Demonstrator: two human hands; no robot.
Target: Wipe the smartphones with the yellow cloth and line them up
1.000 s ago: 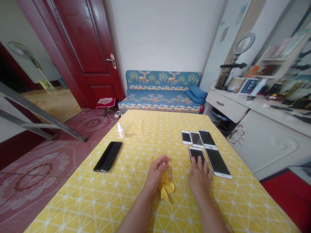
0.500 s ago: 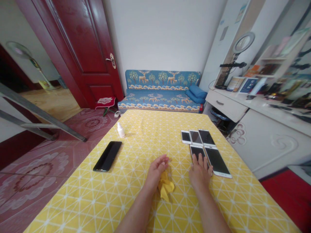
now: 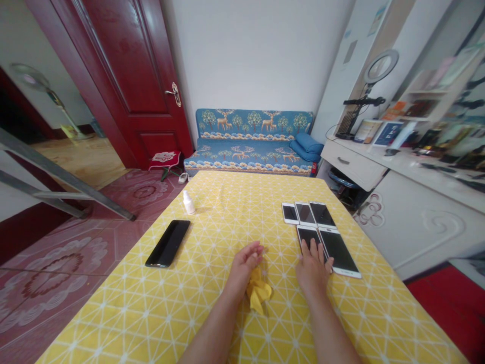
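My left hand (image 3: pixel 244 268) rests on the table with its fingers curled, a crumpled yellow cloth (image 3: pixel 258 293) coming out from under its palm. To the right, my right hand (image 3: pixel 313 270) lies over the lower part of a white-framed smartphone (image 3: pixel 307 234), fingers spread on its dark screen. Touching distance away is a larger white smartphone (image 3: pixel 340 253), close to my little finger. Behind them a small white phone (image 3: pixel 290 213), another white phone (image 3: pixel 305 214) and a wider dark-screened phone (image 3: pixel 322 215) lie in a row. The right thumb is mostly hidden.
A black smartphone (image 3: pixel 168 243) lies at the table's left, with a small white bottle (image 3: pixel 188 203) upright beyond it. Yellow patterned cloth (image 3: pixel 242 197) covers the table. Past its far edge is a blue sofa (image 3: pixel 250 146); a white cabinet (image 3: pixel 413 212) stands on the right.
My right hand has shifted very slightly over the phone, its fingers a little differently placed. The left hand and the cloth stay where they were.
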